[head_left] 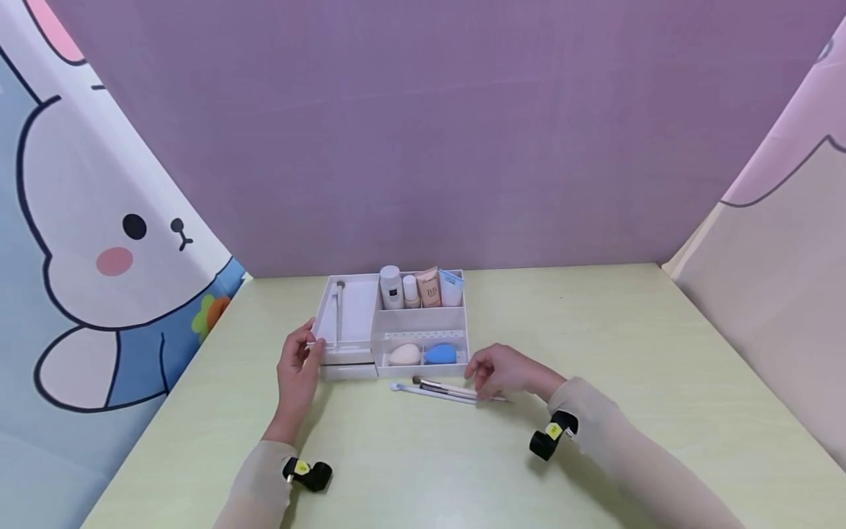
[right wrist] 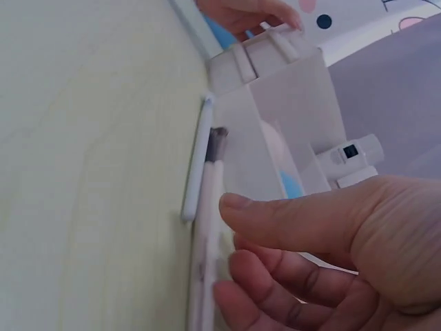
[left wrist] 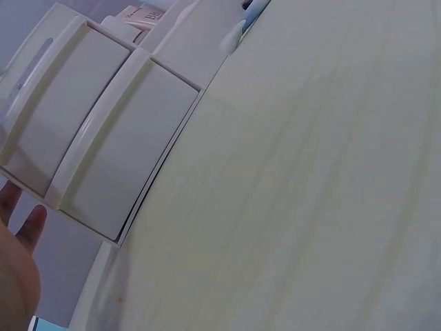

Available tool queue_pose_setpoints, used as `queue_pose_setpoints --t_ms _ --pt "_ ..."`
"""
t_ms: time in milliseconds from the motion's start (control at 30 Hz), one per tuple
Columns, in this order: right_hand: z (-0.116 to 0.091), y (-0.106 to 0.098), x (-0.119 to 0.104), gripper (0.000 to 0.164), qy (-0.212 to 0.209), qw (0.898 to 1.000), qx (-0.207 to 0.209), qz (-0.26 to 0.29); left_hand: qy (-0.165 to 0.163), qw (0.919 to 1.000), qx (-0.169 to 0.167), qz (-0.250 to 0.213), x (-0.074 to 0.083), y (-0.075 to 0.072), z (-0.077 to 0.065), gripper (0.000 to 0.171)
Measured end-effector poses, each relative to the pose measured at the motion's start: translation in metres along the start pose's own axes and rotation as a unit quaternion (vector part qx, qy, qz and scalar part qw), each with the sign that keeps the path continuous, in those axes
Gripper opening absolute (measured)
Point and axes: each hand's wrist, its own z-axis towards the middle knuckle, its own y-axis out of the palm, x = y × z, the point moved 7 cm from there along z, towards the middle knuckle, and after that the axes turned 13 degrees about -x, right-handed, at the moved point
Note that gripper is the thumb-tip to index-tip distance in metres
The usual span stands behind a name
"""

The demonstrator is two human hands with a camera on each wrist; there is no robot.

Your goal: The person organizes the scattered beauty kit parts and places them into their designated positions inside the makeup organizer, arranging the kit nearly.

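Note:
A white cosmetics organizer (head_left: 353,294) with front drawers (left wrist: 127,152) stands on the table. My left hand (head_left: 300,371) touches its left side near the front corner, fingers fairly straight. One makeup brush (head_left: 339,316) lies in the organizer's left top tray. Several more makeup brushes (head_left: 432,394) lie side by side on the table along its front. Right above their handle ends is my right hand (head_left: 505,369), fingers loosely bent. In the right wrist view a gap shows between the thumb (right wrist: 275,221) and the fingers, with no brush between them.
Upright in the organizer's back compartments are a white bottle (head_left: 391,288), a smaller bottle (head_left: 411,291), a BB tube (head_left: 429,288) and a blue-white tube (head_left: 452,288). A cream sponge (head_left: 405,355) and a blue sponge (head_left: 440,354) sit in front. Behind the table hangs a purple backdrop (head_left: 449,147).

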Motion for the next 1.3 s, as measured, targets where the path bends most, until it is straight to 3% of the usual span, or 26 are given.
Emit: queue_pose_setpoints --t_ms 367,600,667,867,967,1200,1300 --pt "0.0 -0.005 0.013 0.024 0.012 1.0 0.017 -0.02 0.001 1.0 -0.005 -0.006 -0.004 -0.001 0.001 0.009" --pt "0.002 -0.007 0.014 0.017 0.013 0.999 0.001 -0.039 -0.011 0.9999 -0.003 0.001 -0.038 -0.006 0.008 0.011" --pt "0.003 -0.007 0.013 0.016 0.012 0.999 -0.004 -0.043 -0.014 0.9999 -0.004 -0.002 -0.036 -0.005 0.008 0.012" --pt "0.005 -0.006 0.008 0.016 0.011 0.998 -0.021 -0.061 -0.025 0.9996 -0.012 0.005 -0.009 -0.001 0.003 0.011" --pt "0.007 -0.006 0.006 0.016 0.015 0.996 -0.027 -0.082 -0.015 0.9998 -0.01 0.005 -0.004 -0.001 0.003 0.012" --pt "0.01 -0.005 0.002 0.022 0.015 0.993 -0.029 -0.111 0.0 0.9999 -0.001 -0.011 -0.034 -0.006 0.008 0.011" --pt "0.01 -0.004 0.001 0.026 0.01 0.993 -0.025 -0.114 -0.001 1.0 0.0 -0.01 -0.038 -0.006 0.009 0.011"
